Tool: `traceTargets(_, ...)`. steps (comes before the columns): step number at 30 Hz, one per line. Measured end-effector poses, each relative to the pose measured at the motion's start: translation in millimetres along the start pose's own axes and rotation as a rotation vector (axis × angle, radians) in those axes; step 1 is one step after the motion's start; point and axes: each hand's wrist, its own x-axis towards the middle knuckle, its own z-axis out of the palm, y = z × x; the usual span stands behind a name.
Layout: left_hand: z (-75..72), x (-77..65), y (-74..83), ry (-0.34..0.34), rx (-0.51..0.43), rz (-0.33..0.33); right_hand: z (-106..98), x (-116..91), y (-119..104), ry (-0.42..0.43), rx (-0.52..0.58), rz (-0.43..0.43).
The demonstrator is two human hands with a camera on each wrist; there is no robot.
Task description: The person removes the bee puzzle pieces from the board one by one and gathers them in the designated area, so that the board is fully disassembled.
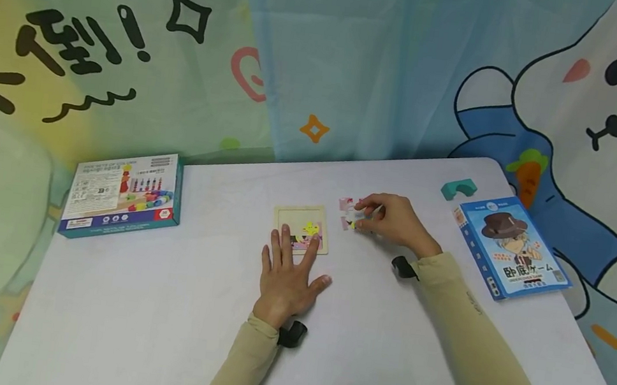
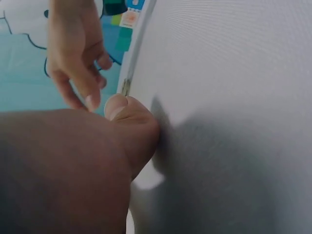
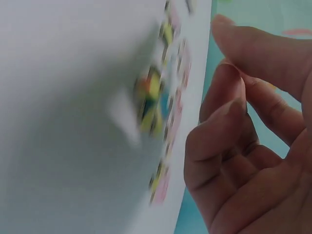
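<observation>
Toward the desk's (image 1: 153,327) far edge, mid-span: puzzle tray (image 1: 289,217), some pieces in. Left hand (image 1: 287,283) released, fingers spread over tray's near edge. Right hand (image 1: 394,220) also released, fingers loosely bent just over loose puzzle pieces (image 1: 346,204). Blue box (image 1: 512,251) at right edge, arch block (image 1: 458,188) near far right corner.

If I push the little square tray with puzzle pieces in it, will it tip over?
Probably not: the tray is square and lies flat on the table. It looks light and stiff, since it's thin with straight edges. The pieces inside might slide if you tilt it, because they cover only part of it.
</observation>
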Motion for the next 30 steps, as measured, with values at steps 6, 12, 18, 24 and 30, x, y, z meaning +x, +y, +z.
traceTargets(6,-0.4,3.7,-0.2,-0.028,0.001,-0.002,17.5,17.0,-17.9,-0.069,-0.051,-0.112)
traceTargets(12,-1.6,2.7,0.3,-0.017,0.01,-0.005,31.7,29.4,-33.6,-0.127,-0.043,-0.169)
traceTargets(18,-4.0,1.0,0.1,-0.037,-0.004,0.001,43.6,35.7,-43.6,-0.173,-0.072,-0.148)
traceTargets(24,-6.4,-0.1,-2.3,-0.037,0.02,-0.014,50.1,40.5,-51.3,-0.211,-0.099,-0.113)
traceTargets(30,-5.5,1.0,1.7,-0.052,0.029,-0.004,46.0,39.2,-53.3,-0.244,-0.12,-0.112)
